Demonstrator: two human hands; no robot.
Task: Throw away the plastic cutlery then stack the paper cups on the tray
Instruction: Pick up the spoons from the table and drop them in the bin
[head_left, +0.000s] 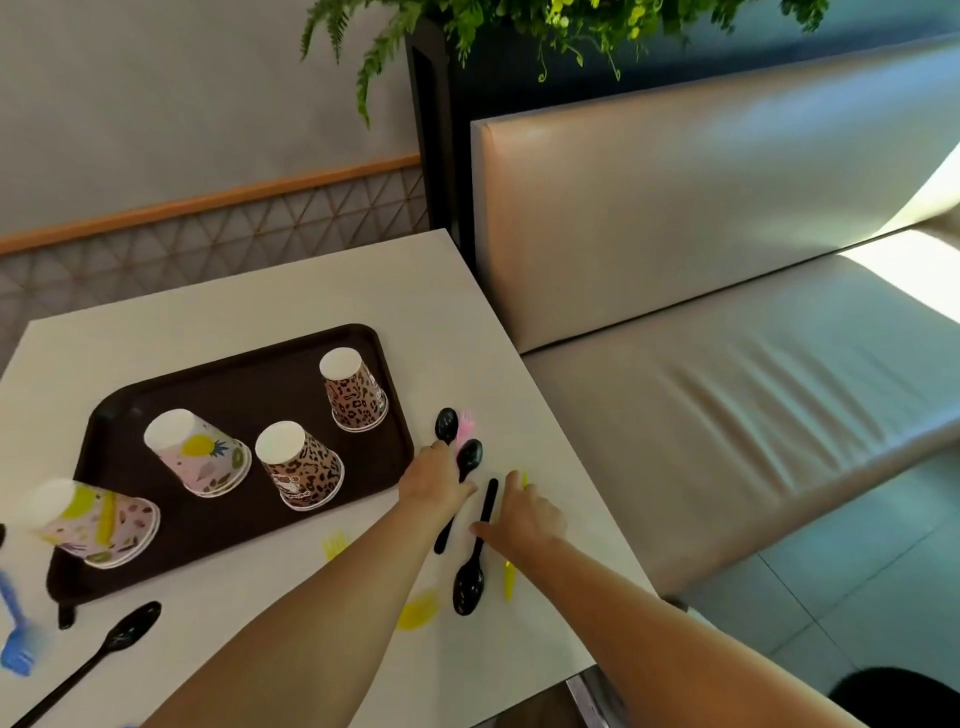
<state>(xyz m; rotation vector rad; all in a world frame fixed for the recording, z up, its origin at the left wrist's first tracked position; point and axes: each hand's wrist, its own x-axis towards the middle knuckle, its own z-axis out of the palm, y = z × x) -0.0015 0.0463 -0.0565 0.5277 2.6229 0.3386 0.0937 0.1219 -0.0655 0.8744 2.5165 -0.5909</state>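
- The left hand (436, 480) has its fingers curled round a black spoon (469, 457); a second black spoon (445, 423) and a pink fork (465, 422) poke out past its fingertips.
- The right hand (524, 514), just beside the left, lies bent over a yellow fork (510, 577), thumb against a third black spoon (470, 584); whether it grips cannot be told.
- Left of the left hand, four upside-down paper cups (298, 465) stand on the brown tray (249, 384).
- By the left forearm, more yellow forks (415, 613) lie on the white table (311, 291).

No legible text, brand, number, sign; paper cups (301, 465) carry patterns only.
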